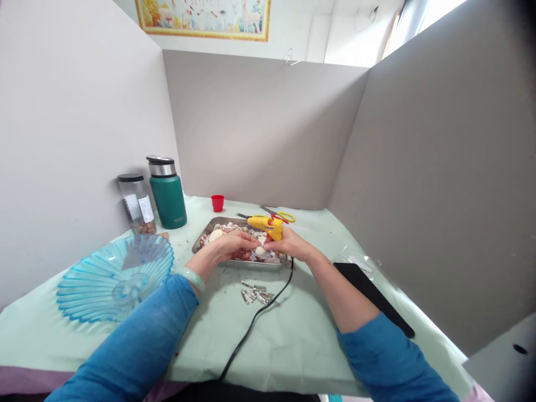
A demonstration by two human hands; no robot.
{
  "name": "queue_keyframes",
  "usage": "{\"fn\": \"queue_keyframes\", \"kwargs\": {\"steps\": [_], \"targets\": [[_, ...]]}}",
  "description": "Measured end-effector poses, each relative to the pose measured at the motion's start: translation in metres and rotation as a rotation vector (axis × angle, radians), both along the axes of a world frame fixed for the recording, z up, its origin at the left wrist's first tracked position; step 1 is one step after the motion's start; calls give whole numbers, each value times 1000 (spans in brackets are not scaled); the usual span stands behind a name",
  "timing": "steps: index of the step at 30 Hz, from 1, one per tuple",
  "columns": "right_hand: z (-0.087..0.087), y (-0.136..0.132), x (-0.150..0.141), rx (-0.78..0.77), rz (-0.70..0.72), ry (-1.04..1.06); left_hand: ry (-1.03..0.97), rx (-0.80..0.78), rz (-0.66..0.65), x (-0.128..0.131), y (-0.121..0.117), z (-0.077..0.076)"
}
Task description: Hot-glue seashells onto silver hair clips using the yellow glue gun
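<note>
Glue gun (264, 224) gripped in right hand (290, 243); left hand (237, 244) curls close, its grip unclear; tray (247, 264) of shells (216, 235) sits beneath, apparently for easy reach.

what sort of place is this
Probably a craft workspace, screened off on three sides: pale grey panels stand around a covered table, where a corded yellow glue gun is in use beside a metal tray of shells.

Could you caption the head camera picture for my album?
Right hand holding a yellow glue gun, left hand beside it, over a metal tray of shells.
</note>
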State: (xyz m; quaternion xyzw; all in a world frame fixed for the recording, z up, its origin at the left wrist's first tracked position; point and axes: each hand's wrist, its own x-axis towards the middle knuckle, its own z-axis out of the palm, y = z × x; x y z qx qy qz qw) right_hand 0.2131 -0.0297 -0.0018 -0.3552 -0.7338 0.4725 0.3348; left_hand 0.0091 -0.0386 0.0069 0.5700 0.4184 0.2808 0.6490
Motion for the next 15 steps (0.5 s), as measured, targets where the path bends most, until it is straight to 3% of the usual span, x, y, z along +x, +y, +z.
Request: {"fn": "queue_keyframes", "kwargs": {"steps": [10, 15], "targets": [[-9, 7, 4, 39, -66, 12, -14, 126, 18, -1, 2, -6], [-9, 7, 3, 53, -69, 29, 91, 240, 34, 3, -3, -2]]}}
